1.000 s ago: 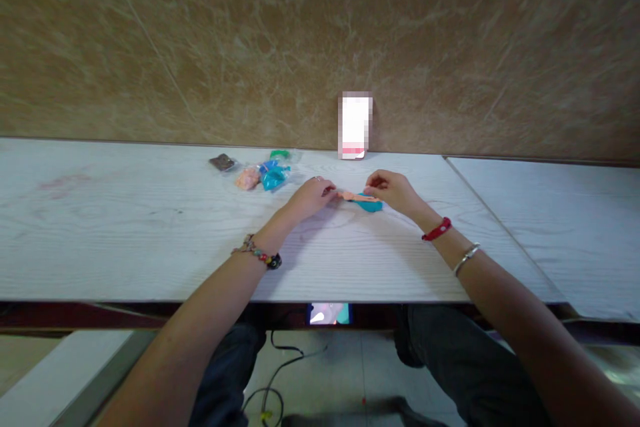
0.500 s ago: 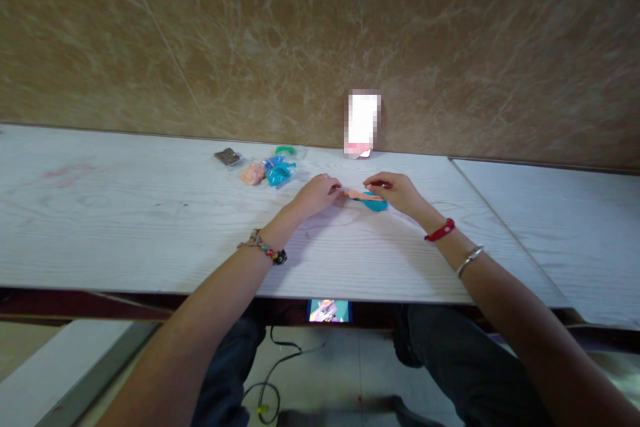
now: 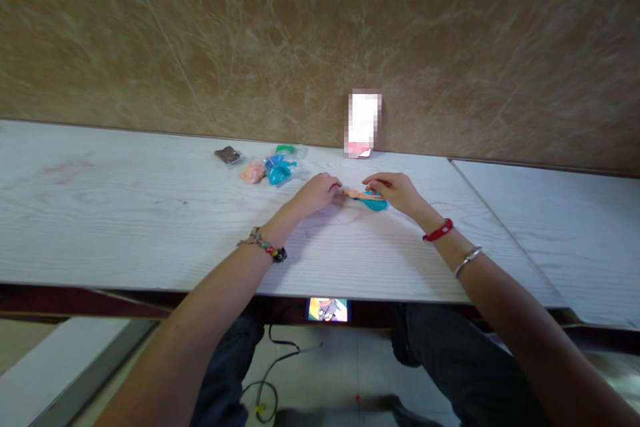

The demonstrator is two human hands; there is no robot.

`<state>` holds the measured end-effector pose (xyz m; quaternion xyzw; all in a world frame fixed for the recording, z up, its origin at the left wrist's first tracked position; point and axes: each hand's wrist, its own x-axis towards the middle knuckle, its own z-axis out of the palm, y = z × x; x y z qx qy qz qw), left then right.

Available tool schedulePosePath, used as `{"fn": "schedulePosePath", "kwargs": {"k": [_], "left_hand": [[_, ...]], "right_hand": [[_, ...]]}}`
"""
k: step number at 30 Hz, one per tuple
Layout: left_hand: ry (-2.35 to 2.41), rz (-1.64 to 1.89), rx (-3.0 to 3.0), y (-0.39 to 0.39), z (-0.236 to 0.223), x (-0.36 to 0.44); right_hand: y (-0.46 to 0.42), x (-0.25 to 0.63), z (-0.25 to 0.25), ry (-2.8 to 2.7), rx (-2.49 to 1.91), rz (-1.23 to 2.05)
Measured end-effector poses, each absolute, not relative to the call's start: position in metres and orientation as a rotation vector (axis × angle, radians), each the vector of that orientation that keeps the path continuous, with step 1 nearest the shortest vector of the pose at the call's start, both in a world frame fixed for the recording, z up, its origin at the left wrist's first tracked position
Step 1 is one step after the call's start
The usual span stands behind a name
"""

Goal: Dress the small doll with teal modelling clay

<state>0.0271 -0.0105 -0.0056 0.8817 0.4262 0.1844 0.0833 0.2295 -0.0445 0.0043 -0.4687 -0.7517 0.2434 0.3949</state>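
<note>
A peach strip of what looks like modelling clay (image 3: 356, 195) lies over a flat blue piece (image 3: 376, 205) on the white table. My left hand (image 3: 320, 191) has its fingers pinched together at the strip's left end. Over the right end of the strip, my right hand (image 3: 397, 192) is bent with thumb and fingertips drawn in on the clay; part of that contact is hidden by the fingers. A small dark part shows under the strip, too small to name.
Left of the hands lie small clear bags of brown (image 3: 228, 155), peach (image 3: 253, 172), blue (image 3: 280, 172) and green (image 3: 285, 149) material. A blurred-out phone-like object (image 3: 363, 123) leans on the marbled wall. Below the table's front edge a lit screen (image 3: 328, 309) shows; a cable (image 3: 270, 380) lies on the floor.
The fingertips of my right hand have come down slightly and closer to the strip. My left hand has barely moved, and the picture on the lower screen differs.
</note>
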Motion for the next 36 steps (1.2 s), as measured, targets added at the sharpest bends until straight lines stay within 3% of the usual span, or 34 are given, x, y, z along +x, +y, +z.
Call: {"fn": "schedulePosePath", "kwargs": {"k": [13, 23, 36], "left_hand": [[1.359, 0.526, 2.6, 0.0, -0.009, 0.021], [1.578, 0.442, 2.625, 0.011, -0.007, -0.005], [1.541, 0.327, 2.74, 0.012, -0.01, -0.006]], "right_hand": [[-0.053, 0.213, 0.015, -2.111, -1.241, 0.337], [-0.075, 0.197, -0.018, -2.581, -0.984, -0.062], [-0.096, 0.21, 0.014, -2.857, -0.979, -0.247]]}}
